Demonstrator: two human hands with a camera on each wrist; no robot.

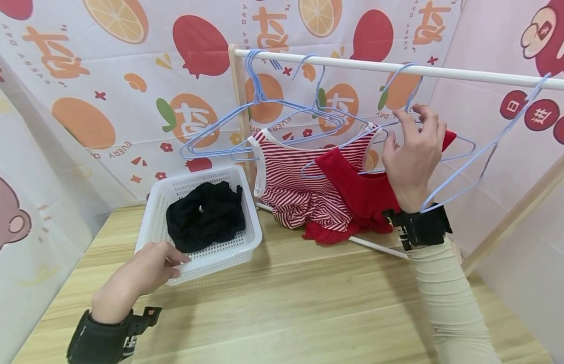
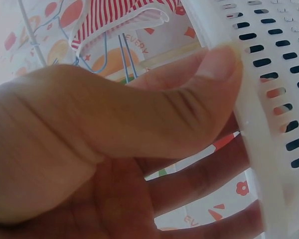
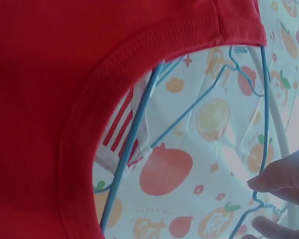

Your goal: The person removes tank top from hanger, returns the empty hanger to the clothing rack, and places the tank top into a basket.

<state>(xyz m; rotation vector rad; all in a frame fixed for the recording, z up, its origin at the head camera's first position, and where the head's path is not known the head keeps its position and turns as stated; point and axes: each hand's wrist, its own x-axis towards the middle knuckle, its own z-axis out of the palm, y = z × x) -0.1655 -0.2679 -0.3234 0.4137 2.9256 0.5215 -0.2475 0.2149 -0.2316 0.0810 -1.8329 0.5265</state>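
My left hand [image 1: 143, 268] grips the near left rim of a white plastic basket [image 1: 252, 240], thumb on one side and fingers on the other in the left wrist view. Crumpled black clothing [image 1: 206, 215] lies in the basket. Beside the neck of a blue hanger [image 3: 266, 99] is my right hand [image 1: 414, 151], thumb and fingers spread apart around the wire. A red garment [image 1: 355, 187] hangs on that hanger. Behind it hangs a red-and-white striped top [image 1: 295, 177] on another hanger.
A white rail [image 1: 355, 61] on a wooden rack post [image 1: 240, 96] carries several blue hangers [image 1: 259, 103], including a bare one [image 1: 486, 151] at the right, close to my right wrist. The rack and basket stand on a wood-grain table [image 1: 273, 313] before a fruit-print backdrop [image 1: 163, 30].
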